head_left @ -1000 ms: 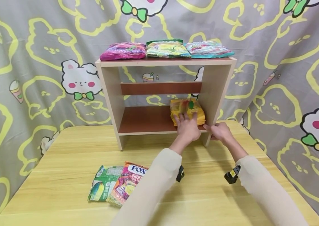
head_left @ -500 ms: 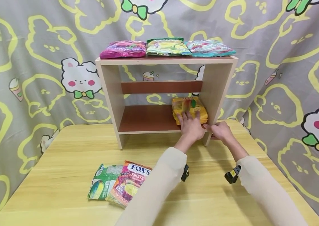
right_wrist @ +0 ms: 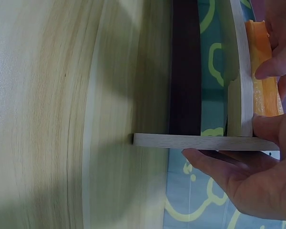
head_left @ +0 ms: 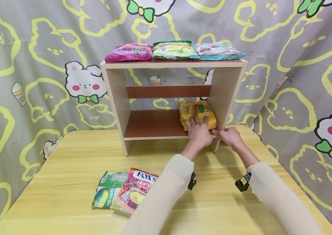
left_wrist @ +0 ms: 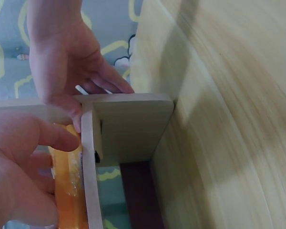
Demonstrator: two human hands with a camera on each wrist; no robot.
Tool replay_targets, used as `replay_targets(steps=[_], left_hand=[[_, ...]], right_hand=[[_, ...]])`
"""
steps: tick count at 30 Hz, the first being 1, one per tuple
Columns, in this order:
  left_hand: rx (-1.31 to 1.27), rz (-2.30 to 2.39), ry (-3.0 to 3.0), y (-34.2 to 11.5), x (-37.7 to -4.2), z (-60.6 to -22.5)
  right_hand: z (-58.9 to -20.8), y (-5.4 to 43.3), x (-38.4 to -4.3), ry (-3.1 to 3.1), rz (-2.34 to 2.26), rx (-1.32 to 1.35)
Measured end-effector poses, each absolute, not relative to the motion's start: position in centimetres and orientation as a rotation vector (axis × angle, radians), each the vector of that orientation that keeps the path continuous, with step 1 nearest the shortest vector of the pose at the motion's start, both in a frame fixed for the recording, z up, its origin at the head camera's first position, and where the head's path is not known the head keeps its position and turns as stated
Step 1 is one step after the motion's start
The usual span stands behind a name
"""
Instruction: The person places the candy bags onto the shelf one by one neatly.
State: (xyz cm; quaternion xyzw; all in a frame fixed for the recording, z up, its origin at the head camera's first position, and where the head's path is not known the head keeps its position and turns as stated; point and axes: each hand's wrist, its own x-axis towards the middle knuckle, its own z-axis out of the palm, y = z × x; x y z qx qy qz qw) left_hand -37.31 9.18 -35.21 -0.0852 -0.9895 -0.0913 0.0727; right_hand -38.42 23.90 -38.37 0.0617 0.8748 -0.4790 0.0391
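The left hand [head_left: 198,133] is unclenched, its fingers spread and resting against the front of the yellow bag [head_left: 201,113]. That bag lies on the lower board [head_left: 154,124] of the shelf [head_left: 226,88], at the right end, close by the side panel; whether it touches the panel I cannot tell. The right hand [head_left: 229,136] grasps the front edge of that panel low down, thumb on the inner face and fingers on the outer.

On top of the shelf lie a pink bag [head_left: 129,52], a pale green bag [head_left: 175,50] and a teal bag [head_left: 219,51], side by side. On the table [head_left: 66,182], in front, a Fox's bag [head_left: 136,191] overlaps a green bag [head_left: 107,191]; the left sleeve [head_left: 166,189] partly hides the Fox's bag. A patterned curtain [head_left: 95,39] hangs behind
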Motion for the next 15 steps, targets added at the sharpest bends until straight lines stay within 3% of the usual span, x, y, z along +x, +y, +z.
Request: replay_targets(steps=[15], left_hand=[[-0.262,-0.450,-2.903,8.66,-37.74,-34.92]], right_hand=[[-38.22,23.84,-38.68,2.677,-1.476,0.226]])
